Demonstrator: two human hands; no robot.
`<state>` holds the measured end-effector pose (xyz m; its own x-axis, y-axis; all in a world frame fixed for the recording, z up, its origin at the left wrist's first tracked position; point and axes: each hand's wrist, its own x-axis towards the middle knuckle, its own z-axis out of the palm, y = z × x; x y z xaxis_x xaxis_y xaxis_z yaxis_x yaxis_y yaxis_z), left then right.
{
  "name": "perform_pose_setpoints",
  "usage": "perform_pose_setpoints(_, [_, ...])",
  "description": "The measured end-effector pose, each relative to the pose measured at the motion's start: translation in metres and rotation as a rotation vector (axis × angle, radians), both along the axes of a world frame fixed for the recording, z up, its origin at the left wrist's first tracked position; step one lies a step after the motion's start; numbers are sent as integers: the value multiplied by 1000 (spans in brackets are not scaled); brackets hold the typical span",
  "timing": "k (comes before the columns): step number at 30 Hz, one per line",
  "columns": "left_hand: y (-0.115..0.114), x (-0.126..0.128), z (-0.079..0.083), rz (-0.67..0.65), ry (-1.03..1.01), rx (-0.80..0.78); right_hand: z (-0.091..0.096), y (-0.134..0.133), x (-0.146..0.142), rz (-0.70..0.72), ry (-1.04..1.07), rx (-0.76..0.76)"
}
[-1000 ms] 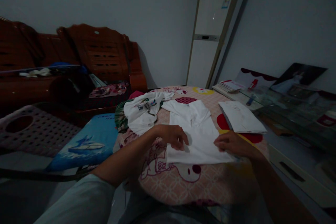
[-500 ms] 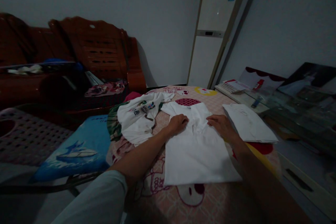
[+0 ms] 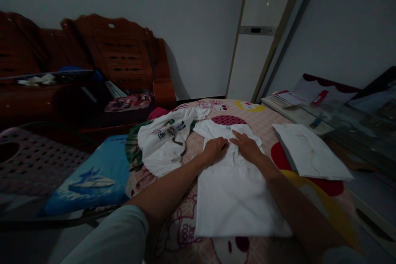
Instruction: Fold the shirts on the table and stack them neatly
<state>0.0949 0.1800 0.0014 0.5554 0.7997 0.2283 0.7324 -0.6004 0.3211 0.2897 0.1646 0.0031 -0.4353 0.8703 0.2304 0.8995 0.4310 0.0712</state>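
Observation:
A white collared shirt [image 3: 238, 198] lies front up on the table, its lower part folded to a straight edge towards me. My left hand [image 3: 216, 150] is closed, fingers curled onto the cloth at the left of the front opening. Close beside it, my right hand [image 3: 248, 148] rests on the shirt's chest with index finger and thumb stretched out and apart. Small creases run in the cloth below both hands. To the left is a crumpled white printed shirt [image 3: 163, 140]; to the right, a folded white garment [image 3: 309, 148].
A pink patterned cloth [image 3: 182, 222] covers the round table. Left of it are a blue cushion [image 3: 93, 173] and a wooden bench [image 3: 120, 53]. On the right stands a glass-topped cabinet [image 3: 340, 119] with papers [image 3: 284, 100]. A tall white appliance [image 3: 250, 62] stands behind.
My right hand has moved left across the shirt, nearer my left hand, and its index finger and thumb are now spread. The view has shifted slightly.

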Motion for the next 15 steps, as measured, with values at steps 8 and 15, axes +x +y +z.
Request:
perform_pose_setpoints(8, [0,0,1,4,6,-16,16,-7,13,-89,164,45])
perform_pose_setpoints(15, [1,-1,-1,7,-4,-33,45,-13,42,-182,242,75])
